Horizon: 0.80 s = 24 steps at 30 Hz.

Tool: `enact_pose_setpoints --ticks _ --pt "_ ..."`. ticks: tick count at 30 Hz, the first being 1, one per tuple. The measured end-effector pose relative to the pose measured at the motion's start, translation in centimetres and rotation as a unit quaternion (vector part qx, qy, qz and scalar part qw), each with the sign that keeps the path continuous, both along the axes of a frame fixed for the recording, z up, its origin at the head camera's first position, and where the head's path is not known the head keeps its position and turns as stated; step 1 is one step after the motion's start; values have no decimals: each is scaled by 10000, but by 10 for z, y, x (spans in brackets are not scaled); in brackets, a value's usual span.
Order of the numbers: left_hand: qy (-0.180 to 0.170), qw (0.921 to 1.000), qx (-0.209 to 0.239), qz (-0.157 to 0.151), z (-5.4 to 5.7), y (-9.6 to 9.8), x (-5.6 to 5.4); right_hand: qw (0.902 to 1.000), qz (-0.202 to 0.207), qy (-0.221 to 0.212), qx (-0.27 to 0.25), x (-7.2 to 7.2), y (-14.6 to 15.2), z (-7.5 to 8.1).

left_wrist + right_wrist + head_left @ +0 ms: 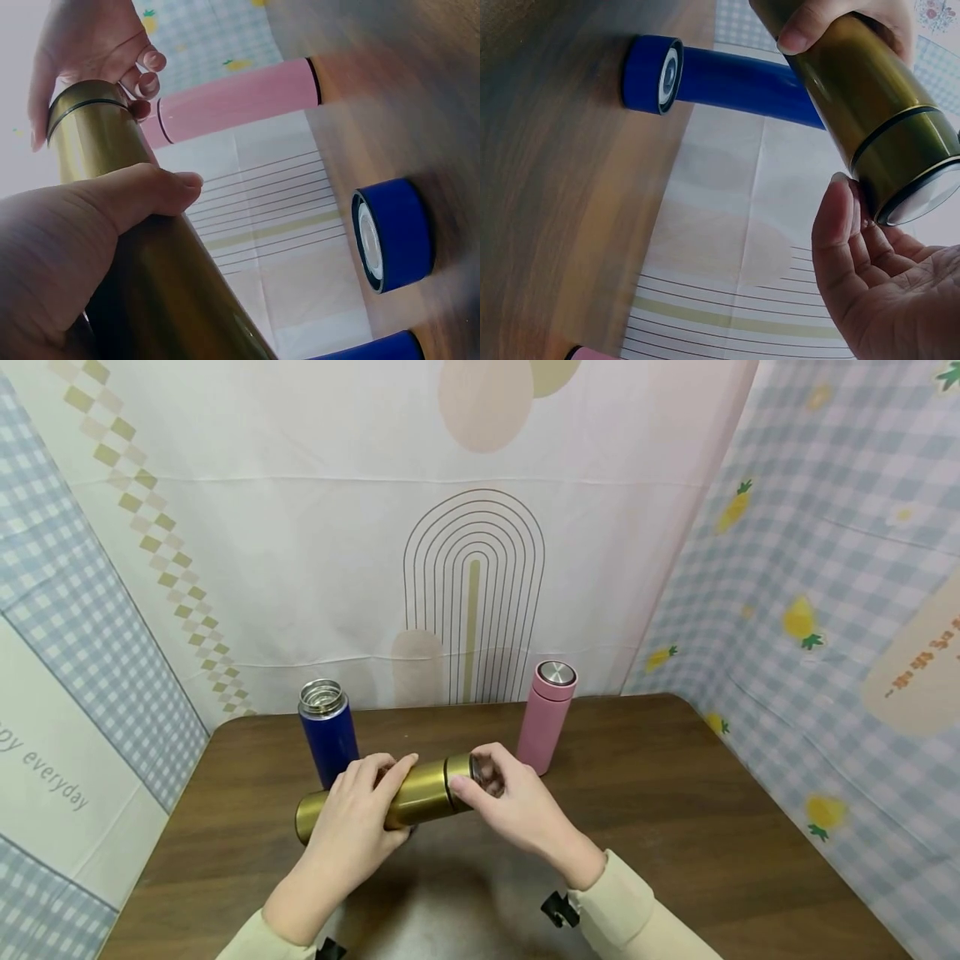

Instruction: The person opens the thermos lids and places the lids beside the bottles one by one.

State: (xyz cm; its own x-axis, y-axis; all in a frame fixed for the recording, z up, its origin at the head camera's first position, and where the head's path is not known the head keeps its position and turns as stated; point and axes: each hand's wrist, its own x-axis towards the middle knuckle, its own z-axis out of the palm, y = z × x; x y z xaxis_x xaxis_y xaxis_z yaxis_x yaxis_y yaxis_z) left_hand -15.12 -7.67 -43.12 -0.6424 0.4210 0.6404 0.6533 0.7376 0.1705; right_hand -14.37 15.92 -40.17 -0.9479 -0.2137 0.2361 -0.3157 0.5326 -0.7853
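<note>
A gold thermos [422,795] lies tilted nearly sideways above the table, its capped end toward the right. My left hand [356,806] grips its body, thumb across the near side in the left wrist view. At the gold cap [911,150] is my right hand [521,797], its thumb and curved fingertips around the rim, the palm apart from the cap's end. Behind the left hand stands a blue thermos [330,743] with its steel mouth uncovered. Its blue lid [405,236] rests on the table close by, hidden in the head view.
A pink thermos [543,722] with its lid on stands at the back, beyond the right hand. The brown wooden table [675,827] ends at a patterned cloth backdrop [337,568]. Checked cloth [825,552] hangs along the right side.
</note>
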Motion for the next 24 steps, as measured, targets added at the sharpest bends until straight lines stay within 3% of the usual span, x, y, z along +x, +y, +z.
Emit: enact_pose_setpoints --ticks 10,17,24 --pt "77 10000 25 58 0 0 -1 9986 270 -204 -416 -2 2 -3" --pt "132 9999 -8 -19 2 -1 -1 9964 458 -359 -618 17 -3 29" --pt "52 9999 -62 -97 3 -2 -1 9957 713 -212 -543 19 -1 32"
